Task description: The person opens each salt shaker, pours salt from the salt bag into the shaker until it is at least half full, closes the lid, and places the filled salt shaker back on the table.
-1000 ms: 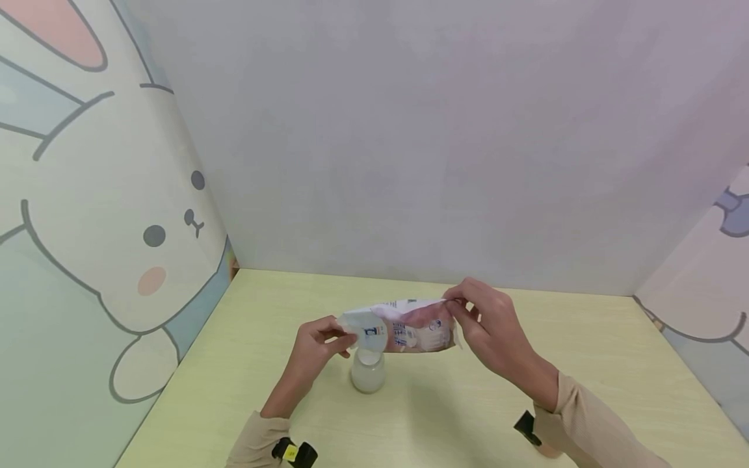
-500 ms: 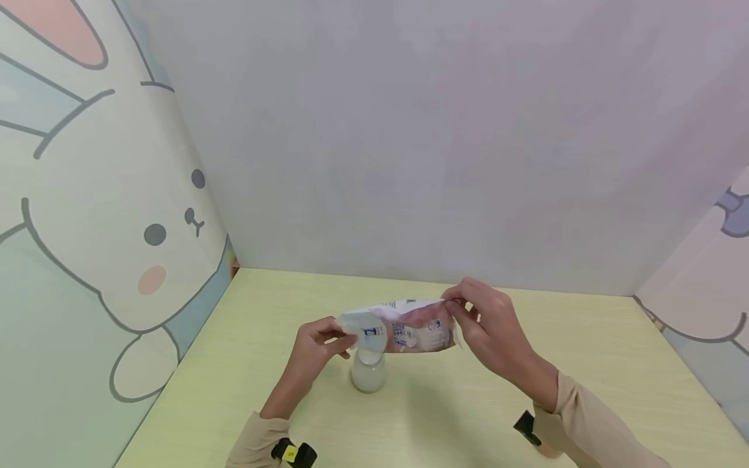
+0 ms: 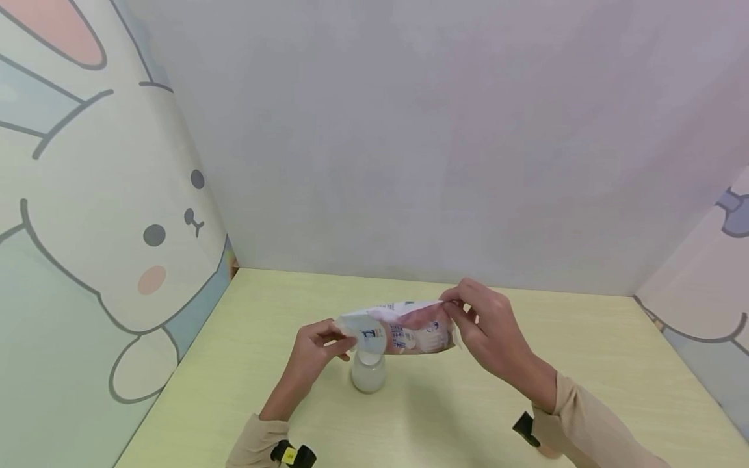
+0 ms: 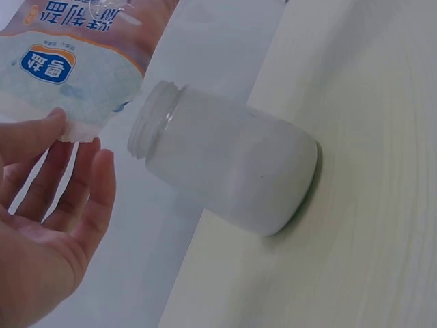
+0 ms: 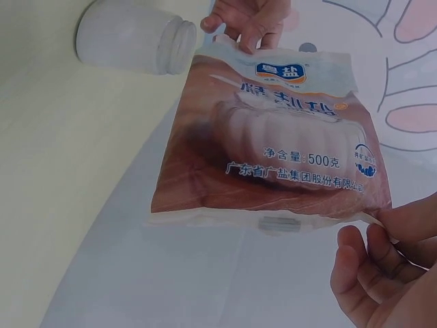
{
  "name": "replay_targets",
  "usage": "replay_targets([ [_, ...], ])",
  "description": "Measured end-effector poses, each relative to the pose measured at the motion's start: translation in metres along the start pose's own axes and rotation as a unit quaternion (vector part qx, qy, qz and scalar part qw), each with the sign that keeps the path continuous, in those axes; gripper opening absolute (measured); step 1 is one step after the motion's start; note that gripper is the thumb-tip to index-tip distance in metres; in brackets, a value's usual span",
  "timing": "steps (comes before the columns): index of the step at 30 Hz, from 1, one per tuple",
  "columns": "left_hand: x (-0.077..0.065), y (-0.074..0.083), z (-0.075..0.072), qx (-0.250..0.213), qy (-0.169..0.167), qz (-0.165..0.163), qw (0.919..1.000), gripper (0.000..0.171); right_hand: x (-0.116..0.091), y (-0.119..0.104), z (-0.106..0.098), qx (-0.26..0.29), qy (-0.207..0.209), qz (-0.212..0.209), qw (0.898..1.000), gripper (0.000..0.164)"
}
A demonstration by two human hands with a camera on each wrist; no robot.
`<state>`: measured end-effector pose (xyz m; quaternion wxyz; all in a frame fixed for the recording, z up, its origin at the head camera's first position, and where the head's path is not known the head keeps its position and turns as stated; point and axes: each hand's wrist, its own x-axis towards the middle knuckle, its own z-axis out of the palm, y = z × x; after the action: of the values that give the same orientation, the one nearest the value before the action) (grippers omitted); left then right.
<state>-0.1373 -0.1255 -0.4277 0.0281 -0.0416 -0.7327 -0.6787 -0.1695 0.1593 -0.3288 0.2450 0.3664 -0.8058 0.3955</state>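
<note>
A printed plastic salt bag [image 3: 409,331], brown and pale blue and marked 500 g, is held sideways above the table between both hands. My left hand [image 3: 316,348] pinches its pale blue end between thumb and fingers. At the brown end, a corner is pinched by my right hand [image 3: 488,325]. Directly below the bag's left end, a glass jar [image 4: 225,160] stands upright without a lid, whitish inside. The bag's left end overlaps the jar's mouth in the head view. In the right wrist view the salt bag [image 5: 273,137] shows its full printed face.
The pale yellow wooden table [image 3: 292,292] lies under both hands. A plain grey-white wall [image 3: 433,162] rises behind it. Cartoon rabbit panels flank it, with one large rabbit [image 3: 117,221] at left. Dark straps are on both forearms.
The bag and both hands have shifted only very slightly. Both grips on the bag stay the same, and the jar stands where it was.
</note>
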Motion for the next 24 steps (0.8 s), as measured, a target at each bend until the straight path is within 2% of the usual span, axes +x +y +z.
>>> replay_targets([
  [5,-0.0001,-0.0013,-0.0005,-0.006,0.003,-0.008,0.9999,0.014,-0.0003,0.0003,0.0004,0.001,0.000,-0.001,1.000,0.029],
  [15,0.0005,-0.0012,-0.0007,0.005,-0.007,-0.003,1.0000,0.017,-0.0013,0.0018,0.0004,-0.003,0.001,0.000,1.000,0.029],
  [24,0.0017,-0.0031,-0.0009,0.002,0.002,-0.009,1.0000,0.013,-0.0007,0.0032,0.0013,0.003,0.002,-0.003,1.000,0.029],
])
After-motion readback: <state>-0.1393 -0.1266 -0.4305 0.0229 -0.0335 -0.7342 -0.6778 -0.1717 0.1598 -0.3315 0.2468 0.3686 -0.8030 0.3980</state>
